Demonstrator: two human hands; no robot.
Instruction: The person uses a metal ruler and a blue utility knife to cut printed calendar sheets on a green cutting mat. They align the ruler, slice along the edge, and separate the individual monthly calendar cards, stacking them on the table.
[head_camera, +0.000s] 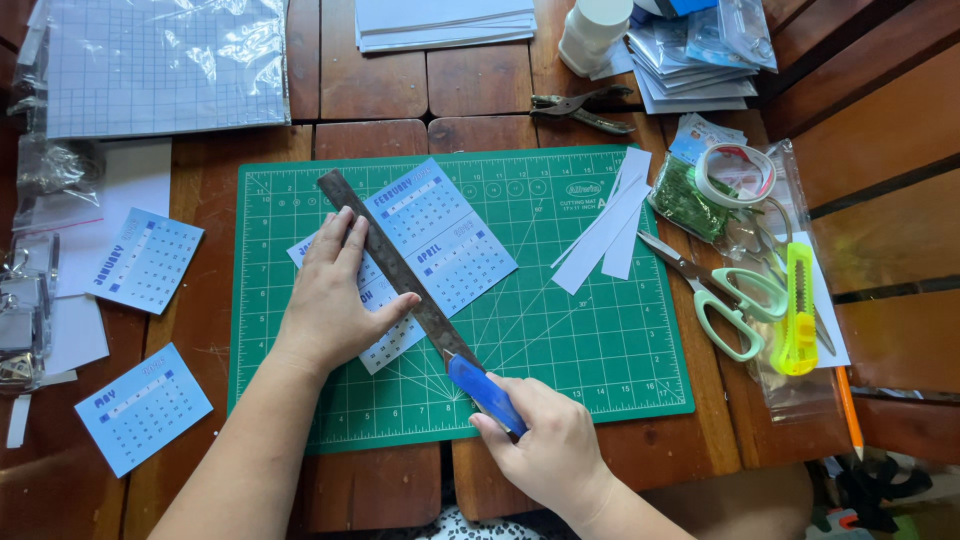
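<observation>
**A:** What are the hands doing?

**B:** The left hand (335, 300) lies flat, fingers together and stretched out, pressing a long metal ruler (395, 262) down onto a sheet of pale blue calendar pages (420, 255). The sheet sits on a green cutting mat (600, 350) in the middle of a wooden table (380, 100). The ruler runs slantwise from far left to near right. The right hand (555, 450) is closed in a fist round the blue handle of a craft knife (485, 393), its tip at the near end of the ruler, touching or almost touching its edge.

**A:** What could go wrong?

**B:** In my judgement, the left thumb is the worry: it reaches the ruler's cutting side, so a blade riding up over the thin metal could meet it. If the pressing hand eases, the ruler could slide and the cut wander across a printed month.

**A:** How much room is there?

**B:** The mat's near edge lies just beyond the knife, so a pull toward the body has little mat left before bare wood. To the right, white paper strips (610, 225) lie on the mat, apart from the ruler; past the mat's right edge are mint-handled scissors (725, 300) and a yellow utility knife (798, 310). To the left, two loose calendar cards (145, 262) rest on the table, well apart from the work. The right half of the mat is mostly open.
</observation>
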